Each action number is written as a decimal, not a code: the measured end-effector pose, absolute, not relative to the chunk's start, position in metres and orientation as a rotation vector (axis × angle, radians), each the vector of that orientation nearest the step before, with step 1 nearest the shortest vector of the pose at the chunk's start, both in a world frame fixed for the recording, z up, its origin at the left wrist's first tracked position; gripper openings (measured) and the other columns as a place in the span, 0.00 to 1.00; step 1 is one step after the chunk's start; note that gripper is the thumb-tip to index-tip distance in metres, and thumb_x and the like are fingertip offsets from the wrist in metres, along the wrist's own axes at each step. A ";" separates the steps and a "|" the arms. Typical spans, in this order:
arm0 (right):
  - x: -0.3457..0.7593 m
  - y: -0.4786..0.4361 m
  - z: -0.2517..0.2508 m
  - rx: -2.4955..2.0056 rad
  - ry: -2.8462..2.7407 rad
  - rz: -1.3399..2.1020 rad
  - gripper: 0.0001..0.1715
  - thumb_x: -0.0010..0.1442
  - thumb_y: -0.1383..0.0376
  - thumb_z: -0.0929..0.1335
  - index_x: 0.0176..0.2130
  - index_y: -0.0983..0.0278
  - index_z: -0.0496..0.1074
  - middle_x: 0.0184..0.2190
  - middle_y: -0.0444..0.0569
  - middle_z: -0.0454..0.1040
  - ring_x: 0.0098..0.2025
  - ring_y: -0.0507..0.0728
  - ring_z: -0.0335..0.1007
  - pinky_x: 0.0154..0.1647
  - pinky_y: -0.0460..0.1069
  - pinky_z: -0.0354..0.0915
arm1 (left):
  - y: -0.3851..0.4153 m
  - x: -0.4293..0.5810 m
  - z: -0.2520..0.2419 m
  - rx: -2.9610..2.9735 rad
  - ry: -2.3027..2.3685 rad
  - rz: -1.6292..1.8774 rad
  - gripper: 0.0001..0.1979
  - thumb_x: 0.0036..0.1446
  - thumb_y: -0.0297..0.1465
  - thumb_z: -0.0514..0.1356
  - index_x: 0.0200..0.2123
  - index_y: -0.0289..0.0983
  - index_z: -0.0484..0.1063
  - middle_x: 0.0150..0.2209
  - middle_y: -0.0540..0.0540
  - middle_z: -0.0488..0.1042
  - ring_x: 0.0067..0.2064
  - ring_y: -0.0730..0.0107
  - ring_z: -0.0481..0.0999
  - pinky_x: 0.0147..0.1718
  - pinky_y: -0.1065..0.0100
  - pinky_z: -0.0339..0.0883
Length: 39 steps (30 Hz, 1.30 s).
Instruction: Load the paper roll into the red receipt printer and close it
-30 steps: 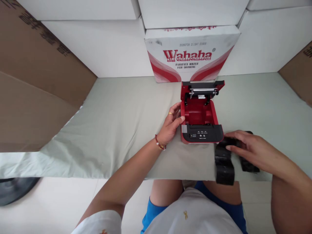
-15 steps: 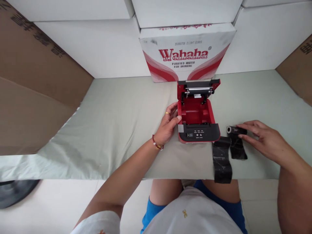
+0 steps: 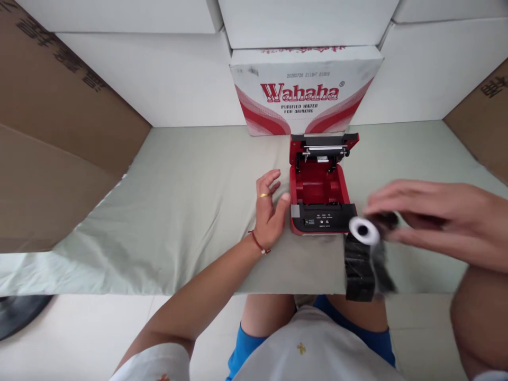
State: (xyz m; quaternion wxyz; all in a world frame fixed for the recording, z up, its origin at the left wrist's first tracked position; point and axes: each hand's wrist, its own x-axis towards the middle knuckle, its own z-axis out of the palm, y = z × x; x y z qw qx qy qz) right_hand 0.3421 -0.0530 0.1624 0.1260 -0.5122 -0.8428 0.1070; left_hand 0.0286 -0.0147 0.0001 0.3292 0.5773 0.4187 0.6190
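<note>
A small red-and-black printer [image 3: 323, 218] stands on the cloth with its lid [image 3: 324, 142] tipped up and back, its red inside bare. Beside its left wall my left hand [image 3: 270, 211] is open, fingers apart and thumb tip close to the wall; whether it touches I cannot tell. My right hand [image 3: 426, 214], blurred, grips a roll of black ribbon [image 3: 384, 221] in front of the printer's right corner. The roll's white end [image 3: 363, 231] with its dark hole points left. Loose black ribbon [image 3: 359, 272] hangs below it, past the table's front edge.
A Wahaha water carton [image 3: 307, 90] stands behind the printer against stacked white boxes [image 3: 159, 79]. Brown cardboard boxes rise at the left [image 3: 59, 174] and right [image 3: 486, 116]. Pale green cloth [image 3: 198, 211] covers the table; a black round base [image 3: 24, 315] is on the floor.
My left hand has let go of the printer and spread its fingers just left of it. My right hand has raised the roll and moved it left, lifting the ribbon.
</note>
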 end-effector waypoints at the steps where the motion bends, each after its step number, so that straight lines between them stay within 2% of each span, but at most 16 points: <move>1: 0.325 -0.041 0.163 -1.488 -2.462 0.311 0.19 0.65 0.50 0.75 0.52 0.51 0.86 0.48 0.53 0.84 0.49 0.66 0.82 0.50 0.58 0.78 | -0.019 0.028 0.004 1.622 1.123 1.684 0.25 0.76 0.50 0.59 0.69 0.49 0.68 0.70 0.39 0.67 0.74 0.49 0.68 0.73 0.43 0.66; 4: 0.281 -0.009 0.155 -1.472 -2.489 0.318 0.25 0.65 0.54 0.76 0.60 0.52 0.83 0.52 0.53 0.84 0.51 0.66 0.81 0.53 0.58 0.76 | -0.032 0.026 0.015 1.970 1.118 1.833 0.27 0.75 0.51 0.56 0.70 0.50 0.67 0.64 0.39 0.72 0.71 0.45 0.72 0.74 0.38 0.64; 8: 0.253 0.015 0.139 -1.510 -2.549 0.388 0.24 0.70 0.59 0.71 0.63 0.55 0.82 0.55 0.53 0.84 0.52 0.64 0.82 0.55 0.57 0.76 | -0.044 0.032 0.026 2.349 0.979 1.839 0.31 0.71 0.53 0.57 0.72 0.51 0.67 0.56 0.42 0.80 0.64 0.46 0.80 0.72 0.41 0.67; 12: 0.239 0.023 0.131 -1.730 -2.589 0.302 0.23 0.72 0.62 0.68 0.62 0.57 0.82 0.61 0.55 0.83 0.55 0.68 0.82 0.53 0.59 0.76 | -0.047 0.040 0.028 2.503 0.867 1.729 0.32 0.68 0.43 0.64 0.72 0.43 0.70 0.52 0.43 0.85 0.63 0.53 0.83 0.79 0.49 0.57; 15: 0.227 0.027 0.132 -1.845 -2.629 0.217 0.23 0.72 0.63 0.68 0.61 0.57 0.83 0.63 0.56 0.82 0.55 0.70 0.83 0.48 0.59 0.76 | -0.047 0.041 0.025 2.538 0.896 1.607 0.26 0.67 0.37 0.66 0.68 0.47 0.74 0.51 0.47 0.87 0.62 0.54 0.84 0.79 0.46 0.57; 17: 0.222 0.029 0.132 -1.870 -2.631 0.197 0.24 0.72 0.64 0.68 0.63 0.57 0.82 0.62 0.57 0.83 0.55 0.71 0.84 0.48 0.60 0.76 | -0.046 0.040 0.025 2.562 0.931 1.561 0.22 0.68 0.37 0.67 0.64 0.50 0.77 0.52 0.48 0.88 0.61 0.54 0.85 0.76 0.44 0.61; 20: 0.229 0.028 0.135 -1.735 -2.574 0.328 0.24 0.71 0.65 0.69 0.62 0.58 0.83 0.59 0.55 0.85 0.54 0.69 0.84 0.51 0.60 0.76 | -0.046 0.040 0.026 2.605 0.955 1.587 0.18 0.68 0.37 0.67 0.60 0.48 0.79 0.52 0.48 0.88 0.60 0.55 0.85 0.73 0.47 0.66; 23: 0.249 0.022 0.141 -1.482 -2.286 0.652 0.13 0.72 0.59 0.72 0.49 0.56 0.87 0.46 0.48 0.89 0.45 0.63 0.85 0.49 0.57 0.78 | -0.048 0.039 0.026 2.637 0.937 1.582 0.18 0.69 0.36 0.66 0.60 0.47 0.79 0.52 0.47 0.87 0.60 0.56 0.84 0.70 0.50 0.69; 25: 0.261 0.022 0.143 -1.377 -1.922 0.629 0.12 0.73 0.55 0.73 0.41 0.56 0.86 0.39 0.47 0.88 0.41 0.60 0.84 0.47 0.56 0.78 | -0.049 0.039 0.025 2.612 0.913 1.546 0.21 0.69 0.36 0.66 0.64 0.51 0.78 0.52 0.48 0.87 0.59 0.56 0.83 0.68 0.50 0.70; 27: 0.268 0.027 0.139 -1.303 -1.623 0.450 0.13 0.74 0.54 0.73 0.43 0.58 0.86 0.41 0.50 0.89 0.42 0.59 0.84 0.47 0.55 0.76 | -0.050 0.040 0.023 2.581 0.889 1.556 0.24 0.69 0.34 0.66 0.67 0.52 0.76 0.50 0.48 0.86 0.57 0.57 0.83 0.66 0.52 0.69; 29: 0.270 0.038 0.130 -1.236 -1.523 0.375 0.15 0.76 0.54 0.72 0.52 0.60 0.85 0.49 0.54 0.89 0.46 0.59 0.84 0.48 0.54 0.76 | -0.051 0.042 0.023 2.585 0.874 1.614 0.25 0.69 0.32 0.66 0.67 0.50 0.76 0.47 0.48 0.85 0.54 0.59 0.81 0.64 0.55 0.68; 32: 0.267 0.050 0.114 -1.155 -1.615 0.516 0.23 0.79 0.51 0.70 0.64 0.59 0.80 0.60 0.56 0.86 0.57 0.62 0.83 0.58 0.58 0.77 | -0.051 0.045 0.027 2.647 0.894 1.684 0.17 0.70 0.32 0.64 0.60 0.46 0.80 0.42 0.48 0.83 0.51 0.61 0.79 0.62 0.58 0.69; 34: 0.264 0.050 0.107 -1.092 -1.647 0.568 0.23 0.79 0.48 0.69 0.63 0.56 0.81 0.61 0.52 0.85 0.59 0.63 0.83 0.65 0.61 0.75 | -0.052 0.047 0.031 2.691 0.940 1.693 0.12 0.71 0.31 0.63 0.55 0.44 0.82 0.41 0.47 0.82 0.51 0.62 0.78 0.61 0.59 0.70; 36: 0.263 0.042 0.104 -1.078 -1.659 0.538 0.20 0.79 0.48 0.68 0.59 0.53 0.84 0.56 0.49 0.87 0.57 0.62 0.84 0.64 0.62 0.76 | -0.053 0.048 0.034 2.709 0.963 1.721 0.10 0.70 0.29 0.63 0.51 0.42 0.83 0.40 0.47 0.80 0.51 0.62 0.77 0.60 0.59 0.71; 39: 0.269 0.021 0.104 -1.089 -1.736 0.431 0.18 0.81 0.52 0.67 0.55 0.53 0.86 0.52 0.47 0.89 0.56 0.62 0.85 0.62 0.61 0.77 | -0.054 0.048 0.035 2.700 0.964 1.766 0.10 0.69 0.27 0.63 0.49 0.41 0.83 0.40 0.46 0.79 0.51 0.62 0.75 0.60 0.58 0.72</move>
